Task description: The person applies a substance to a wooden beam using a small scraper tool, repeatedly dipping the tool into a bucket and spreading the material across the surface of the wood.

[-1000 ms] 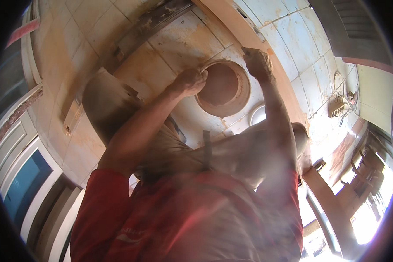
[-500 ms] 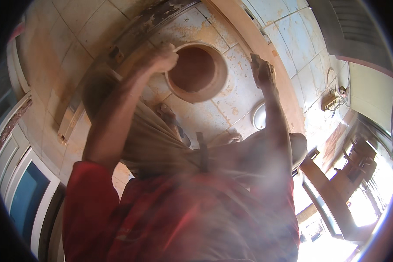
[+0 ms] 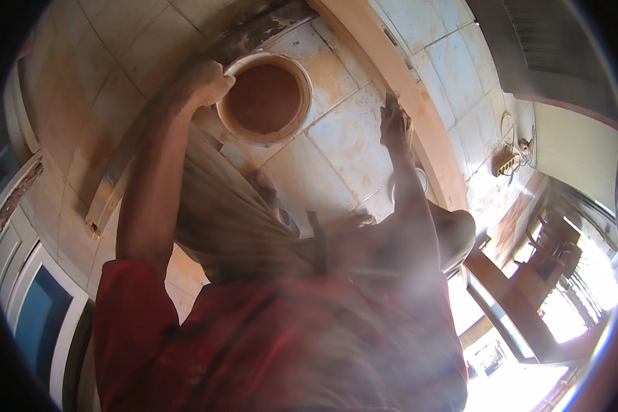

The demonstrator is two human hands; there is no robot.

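Note:
A round bucket point(image 3: 307, 75) with a pale rim stands on the tiled floor ahead of me, with reddish-brown material inside. My left hand point(image 3: 209, 84) is closed on the left side of its rim. Over to the right, my right hand point(image 3: 395, 132) is closed around a small dark flat tool point(image 3: 391, 101), whose end sticks out past the fingers; its exact kind is unclear. That hand is beside a long wooden board point(image 3: 419, 110), and I cannot tell whether it touches it.
Another wooden piece point(image 3: 106, 199) lies on the left. A white round dish point(image 3: 421, 180) is partly hidden behind my right forearm. Farther right are a power strip point(image 3: 505, 163) with a cable and a wooden frame point(image 3: 515, 316). A blue-paned door point(image 3: 42, 319) stands at lower left.
My left hand and the bucket have moved left and slightly away from me. The right hand has shifted a little left and nearer, still with the tool. The whole view has shifted slightly.

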